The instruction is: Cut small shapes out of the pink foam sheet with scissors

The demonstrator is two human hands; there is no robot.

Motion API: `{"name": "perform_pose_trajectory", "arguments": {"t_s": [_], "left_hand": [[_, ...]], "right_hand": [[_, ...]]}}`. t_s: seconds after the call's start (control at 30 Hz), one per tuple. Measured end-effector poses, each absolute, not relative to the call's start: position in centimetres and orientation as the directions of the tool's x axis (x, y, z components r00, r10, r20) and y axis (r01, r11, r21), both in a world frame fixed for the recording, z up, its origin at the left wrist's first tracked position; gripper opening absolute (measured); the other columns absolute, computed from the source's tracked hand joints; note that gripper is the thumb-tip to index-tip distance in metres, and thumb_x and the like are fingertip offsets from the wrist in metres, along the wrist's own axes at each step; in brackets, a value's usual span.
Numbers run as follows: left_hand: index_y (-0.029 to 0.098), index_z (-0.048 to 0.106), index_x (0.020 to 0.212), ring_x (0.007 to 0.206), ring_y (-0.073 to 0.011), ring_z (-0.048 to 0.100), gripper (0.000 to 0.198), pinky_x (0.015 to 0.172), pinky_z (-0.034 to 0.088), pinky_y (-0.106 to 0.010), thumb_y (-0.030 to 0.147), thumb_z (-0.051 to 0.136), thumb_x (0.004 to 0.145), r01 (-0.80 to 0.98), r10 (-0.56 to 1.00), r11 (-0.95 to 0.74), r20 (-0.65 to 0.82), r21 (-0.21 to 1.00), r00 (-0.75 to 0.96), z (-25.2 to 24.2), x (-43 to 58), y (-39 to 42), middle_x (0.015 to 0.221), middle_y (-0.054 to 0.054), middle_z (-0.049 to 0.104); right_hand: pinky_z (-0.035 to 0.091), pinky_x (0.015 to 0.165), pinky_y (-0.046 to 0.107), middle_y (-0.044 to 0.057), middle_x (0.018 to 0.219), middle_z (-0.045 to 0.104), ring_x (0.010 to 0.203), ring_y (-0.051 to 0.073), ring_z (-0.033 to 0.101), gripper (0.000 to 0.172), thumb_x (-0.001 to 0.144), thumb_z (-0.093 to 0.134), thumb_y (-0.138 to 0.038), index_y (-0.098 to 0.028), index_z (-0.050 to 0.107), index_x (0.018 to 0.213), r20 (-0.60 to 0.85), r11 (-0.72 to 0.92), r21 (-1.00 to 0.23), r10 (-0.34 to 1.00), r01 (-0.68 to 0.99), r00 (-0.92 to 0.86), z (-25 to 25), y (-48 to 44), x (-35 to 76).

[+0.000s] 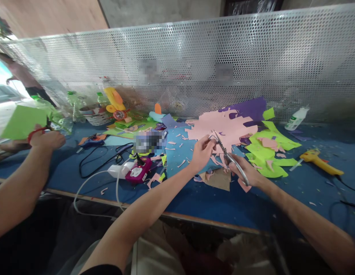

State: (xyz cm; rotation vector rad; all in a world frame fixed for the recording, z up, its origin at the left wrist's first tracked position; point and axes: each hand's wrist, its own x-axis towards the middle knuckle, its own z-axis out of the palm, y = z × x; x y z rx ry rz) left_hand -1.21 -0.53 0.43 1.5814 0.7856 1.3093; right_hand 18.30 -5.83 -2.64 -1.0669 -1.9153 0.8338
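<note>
In the middle of the blue table, my left hand [203,152] pinches a small pale piece of paper [214,136]. My right hand [243,171] grips a pair of scissors [227,154], its blades pointing up and left beside that piece. Behind both hands lies a large pink sheet [211,124] with ragged cut edges, partly over a purple sheet [248,109]. Under my wrists are a light blue sheet [177,158], strewn with thin pink snippets, and a brown scrap of cardboard [217,180].
At left, another person's hand [48,139] holds red-handled scissors and green paper [24,122]. A magenta power adapter [140,170] with cables sits left of my forearm. Lime paper [271,152], a yellow glue gun [320,161] and a white bottle [297,118] are at right. A perforated metal panel [188,49] stands behind.
</note>
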Motion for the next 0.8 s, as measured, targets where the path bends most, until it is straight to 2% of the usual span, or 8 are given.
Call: {"name": "perform_pose_trajectory", "arguments": {"t_s": [0.23,0.53,0.8], "left_hand": [[0.019,0.051,0.072,0.055,-0.0081,0.047,0.035,0.055,0.036,-0.024,0.045,0.057,0.094,-0.077,0.886,-0.383,0.39,0.92,0.249,0.32,-1.07,-0.88,0.065,0.001,0.056],[0.019,0.052,0.073,0.051,-0.0077,0.045,0.033,0.054,0.037,-0.024,0.043,0.054,0.095,-0.092,0.882,-0.39,0.4,0.916,0.25,0.22,-0.98,-0.76,0.065,0.002,0.057],[0.019,0.049,0.07,0.055,-0.0097,0.044,0.034,0.056,0.034,-0.025,0.041,0.054,0.096,0.05,0.85,-0.483,0.454,0.874,0.269,0.34,-1.35,-0.94,0.062,0.002,0.054]], "right_hand": [[0.05,0.057,0.032,0.0,0.069,0.058,0.054,0.016,0.053,0.054,0.086,0.039,-0.076,-0.024,0.052,0.089,0.28,0.415,-0.858,0.872,0.302,-0.402,-2.54,-6.06,18.32],[0.043,0.043,0.028,0.0,0.062,0.056,0.045,0.014,0.051,0.056,0.085,0.041,-0.077,-0.023,0.055,0.082,0.296,0.424,-0.833,0.884,0.355,-0.362,-2.63,-6.11,18.46],[0.048,0.054,0.03,0.004,0.072,0.064,0.057,0.018,0.058,0.053,0.087,0.039,-0.075,-0.024,0.052,0.084,0.342,0.491,-0.759,0.86,0.429,-0.379,-2.62,-5.78,18.64]]}}
